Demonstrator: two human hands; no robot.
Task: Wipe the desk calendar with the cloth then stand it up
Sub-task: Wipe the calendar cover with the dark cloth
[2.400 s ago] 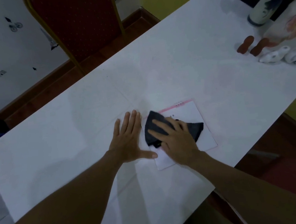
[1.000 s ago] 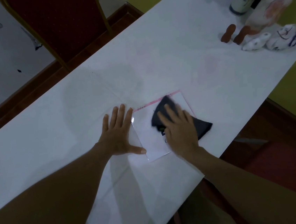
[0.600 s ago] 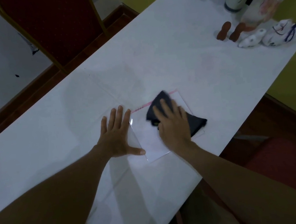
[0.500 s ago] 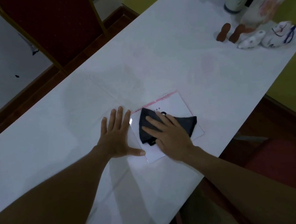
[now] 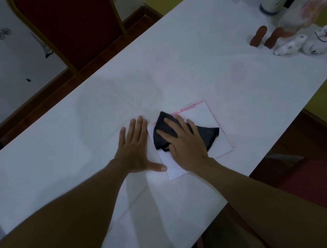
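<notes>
The desk calendar [image 5: 208,119] lies flat on the white table [image 5: 192,60], close to the table edge nearest the person, with its pink binding strip on the far side. The right hand [image 5: 185,143] rests on top of the calendar with the fingers spread and flat, and it presses the dark cloth [image 5: 210,136] against the page; the cloth covers the middle and the upper left part of the calendar. The left hand [image 5: 135,149] lies just beside the calendar's left edge, palm down on the table, fingers straight and a little apart, and the thumb touches the lower left corner of the calendar, it seems to keep it from sliding. It grips nothing.

I judge that the wiping step is in progress, and I cannot tell how much of the page is already clean. The standing-up step is not yet done, because the calendar is completely flat.
</notes>
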